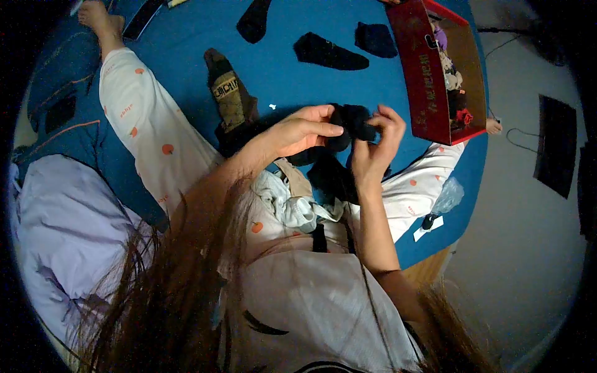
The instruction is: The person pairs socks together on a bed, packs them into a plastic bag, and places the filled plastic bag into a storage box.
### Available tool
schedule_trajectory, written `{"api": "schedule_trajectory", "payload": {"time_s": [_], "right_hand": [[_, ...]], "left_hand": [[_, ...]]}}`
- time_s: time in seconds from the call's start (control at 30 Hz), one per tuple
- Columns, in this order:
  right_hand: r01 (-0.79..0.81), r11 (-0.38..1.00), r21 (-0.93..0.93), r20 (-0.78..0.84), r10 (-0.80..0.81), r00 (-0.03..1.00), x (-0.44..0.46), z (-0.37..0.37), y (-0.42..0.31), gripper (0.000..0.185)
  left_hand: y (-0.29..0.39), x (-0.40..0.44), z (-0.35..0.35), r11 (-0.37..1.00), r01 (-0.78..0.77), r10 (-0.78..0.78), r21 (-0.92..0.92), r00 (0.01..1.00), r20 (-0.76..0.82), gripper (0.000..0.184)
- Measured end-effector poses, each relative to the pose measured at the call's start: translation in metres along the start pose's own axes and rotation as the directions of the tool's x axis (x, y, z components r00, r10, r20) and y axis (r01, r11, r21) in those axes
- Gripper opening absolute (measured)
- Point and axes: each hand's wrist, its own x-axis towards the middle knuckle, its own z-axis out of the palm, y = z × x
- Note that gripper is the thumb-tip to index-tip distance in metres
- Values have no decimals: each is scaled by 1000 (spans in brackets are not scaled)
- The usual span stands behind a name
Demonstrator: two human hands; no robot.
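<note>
Both hands are up over my lap, holding a bunched black sock (353,118) between them. My left hand (303,129) pinches its left side, thumb and fingers closed on the fabric. On the other side my right hand (377,144) grips it with bent fingers. Just below the hands, more black fabric (329,173) rests in my lap, partly covered by them. Beside it lies a heap of pale cloth pieces (283,199). To the left of the hands is a brown patterned sock (230,93) with lettering.
On the blue bedsheet (186,37) lie a long black sock (329,52), a folded dark sock (375,40) and another black sock (254,22). A red box (424,81) with small items stands at right, near a clear plastic bag (449,196). Lavender fabric (68,236) lies left.
</note>
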Motion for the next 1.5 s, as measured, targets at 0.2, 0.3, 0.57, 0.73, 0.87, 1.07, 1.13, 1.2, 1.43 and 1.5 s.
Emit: {"api": "schedule_trajectory", "payload": {"time_s": [0.2,0.3,0.57,0.73,0.87,1.07,1.13,1.2,1.43,1.5], "right_hand": [[-709,493,504,591,402,699,-12,-11,5,17],[-766,356,536,585,498,640,-9,-16,12,11],[-522,789,323,284,446,849,-4,-10,7,36],[-153,987,-42,109,157,981,-14,2,-4,29],[-33,998,-58,4,33,999,-17,24,11,28],[-18,997,-69,68,22,997,-14,25,4,29],[-9,996,-87,132,21,991,-16,21,2,29],[3,998,-63,193,10,981,-17,17,-1,29],[-443,775,452,335,312,889,-29,5,-2,42],[-553,584,595,364,418,833,-29,6,0,51]], "left_hand": [[3,-2,-15,993,-83,88,80,994,-66,34],[6,-2,-8,999,-24,24,-23,999,-25,34],[-4,-1,-3,984,-48,68,174,991,-114,22],[-20,3,9,899,-265,343,349,922,-182,9],[-13,-5,22,898,-255,357,359,900,-252,14],[-9,-8,24,960,-238,279,150,870,-406,44],[-11,-6,21,922,-211,323,324,882,-344,45],[-11,-5,17,893,-211,340,399,896,-287,46],[-5,-5,7,943,-202,264,265,938,-224,36],[-2,-4,7,960,-195,234,199,951,-200,32]]}}
